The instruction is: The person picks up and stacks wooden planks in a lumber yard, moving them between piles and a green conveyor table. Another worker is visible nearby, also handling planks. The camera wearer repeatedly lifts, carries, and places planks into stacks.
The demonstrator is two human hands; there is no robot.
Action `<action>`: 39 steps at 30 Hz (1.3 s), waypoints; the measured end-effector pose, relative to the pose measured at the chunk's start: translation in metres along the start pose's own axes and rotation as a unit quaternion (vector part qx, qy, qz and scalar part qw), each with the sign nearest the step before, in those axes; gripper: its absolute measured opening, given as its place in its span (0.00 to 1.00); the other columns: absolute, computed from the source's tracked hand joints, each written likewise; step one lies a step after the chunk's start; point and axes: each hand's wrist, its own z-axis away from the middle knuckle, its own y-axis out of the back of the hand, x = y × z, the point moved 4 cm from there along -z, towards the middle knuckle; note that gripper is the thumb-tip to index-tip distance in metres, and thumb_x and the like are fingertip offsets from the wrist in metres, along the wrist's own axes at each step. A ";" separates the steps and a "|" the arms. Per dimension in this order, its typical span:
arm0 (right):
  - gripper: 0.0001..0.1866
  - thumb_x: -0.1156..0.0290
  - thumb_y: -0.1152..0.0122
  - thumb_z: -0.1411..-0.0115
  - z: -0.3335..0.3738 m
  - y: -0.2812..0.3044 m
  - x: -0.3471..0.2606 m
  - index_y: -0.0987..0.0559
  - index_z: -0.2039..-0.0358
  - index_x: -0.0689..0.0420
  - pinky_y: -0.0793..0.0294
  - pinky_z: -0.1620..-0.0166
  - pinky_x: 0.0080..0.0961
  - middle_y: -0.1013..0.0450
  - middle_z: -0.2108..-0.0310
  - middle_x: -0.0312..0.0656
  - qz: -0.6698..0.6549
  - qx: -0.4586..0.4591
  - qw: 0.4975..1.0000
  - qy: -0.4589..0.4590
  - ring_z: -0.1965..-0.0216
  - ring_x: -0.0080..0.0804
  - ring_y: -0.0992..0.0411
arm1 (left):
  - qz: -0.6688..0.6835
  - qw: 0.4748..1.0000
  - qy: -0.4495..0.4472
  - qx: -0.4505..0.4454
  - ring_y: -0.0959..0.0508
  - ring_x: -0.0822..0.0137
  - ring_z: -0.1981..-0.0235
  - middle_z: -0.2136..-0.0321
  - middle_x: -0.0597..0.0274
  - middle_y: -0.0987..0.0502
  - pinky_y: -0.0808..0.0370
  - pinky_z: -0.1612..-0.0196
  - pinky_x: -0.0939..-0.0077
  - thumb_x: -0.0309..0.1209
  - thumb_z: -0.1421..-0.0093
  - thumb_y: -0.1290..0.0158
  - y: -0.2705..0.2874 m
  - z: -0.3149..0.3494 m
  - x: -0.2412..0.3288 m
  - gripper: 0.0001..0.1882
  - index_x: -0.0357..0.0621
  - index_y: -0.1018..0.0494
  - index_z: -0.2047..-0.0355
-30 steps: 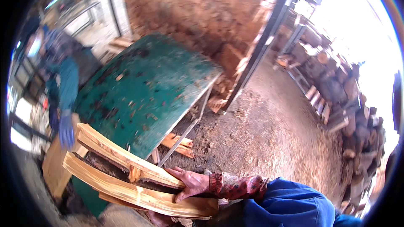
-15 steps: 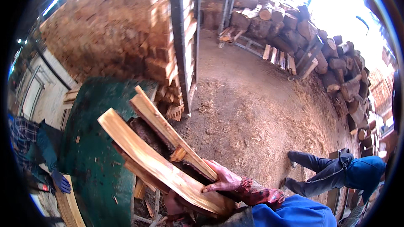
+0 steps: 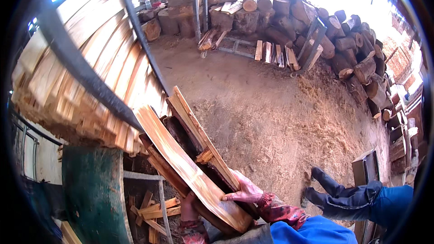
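A bundle of long, rough-sawn wooden slats, some with dark bark, slants away in front of me. My right hand grips its near right side, with the thumb over the top of a broad pale slat and the palm against a narrower one. My left hand is under the left side of the bundle, closed on it, its fingers mostly hidden by the wood. The far ends overlap my sight of a tall stack of slats in a dark metal frame.
A green table stands at the lower left, beside wood offcuts and a metal bar frame. Logs are heaped at the back right, near a low metal trolley with short boards. A person in blue is at the right; sawdust covers the ground.
My view has swung right and forward, the slats still in both hands. The framed stack looms closer on the left, and the green table has slid toward the lower left.
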 end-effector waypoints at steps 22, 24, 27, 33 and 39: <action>0.52 0.53 0.23 0.53 -0.317 0.242 0.064 0.40 0.35 0.62 0.41 0.36 0.36 0.37 0.42 0.54 -0.049 0.117 0.989 -0.069 0.39 0.44 0.39 | -0.044 0.983 0.145 -0.103 0.23 0.59 0.51 0.51 0.57 0.24 0.25 0.47 0.65 0.40 0.38 0.44 -0.214 -0.401 0.023 0.26 0.40 0.32 0.43; 0.51 0.53 0.24 0.52 -0.340 0.263 0.065 0.41 0.35 0.62 0.40 0.36 0.37 0.37 0.42 0.54 -0.031 0.131 0.988 -0.077 0.39 0.44 0.39 | -0.076 0.980 0.148 -0.112 0.23 0.59 0.51 0.50 0.57 0.24 0.25 0.46 0.65 0.41 0.38 0.44 -0.239 -0.431 0.031 0.27 0.40 0.32 0.43; 0.50 0.53 0.24 0.52 -0.386 0.303 0.072 0.40 0.35 0.62 0.40 0.37 0.37 0.36 0.43 0.54 -0.036 0.134 0.987 -0.080 0.39 0.44 0.38 | -0.067 0.981 0.138 -0.120 0.23 0.60 0.51 0.50 0.58 0.24 0.26 0.46 0.66 0.41 0.37 0.45 -0.273 -0.486 0.027 0.26 0.39 0.31 0.43; 0.49 0.51 0.24 0.53 -0.500 0.387 0.122 0.37 0.37 0.61 0.39 0.37 0.37 0.35 0.44 0.54 -0.074 0.109 0.989 -0.073 0.40 0.43 0.38 | -0.133 0.981 0.118 -0.081 0.24 0.63 0.48 0.49 0.56 0.25 0.28 0.44 0.71 0.41 0.32 0.54 -0.368 -0.576 0.049 0.25 0.38 0.32 0.42; 0.50 0.49 0.24 0.53 -0.584 0.458 0.117 0.37 0.37 0.62 0.38 0.38 0.37 0.35 0.44 0.54 -0.084 0.055 0.990 -0.101 0.40 0.42 0.37 | -0.112 0.988 0.079 -0.077 0.25 0.60 0.47 0.47 0.54 0.26 0.28 0.43 0.68 0.41 0.33 0.52 -0.433 -0.649 0.064 0.26 0.36 0.33 0.41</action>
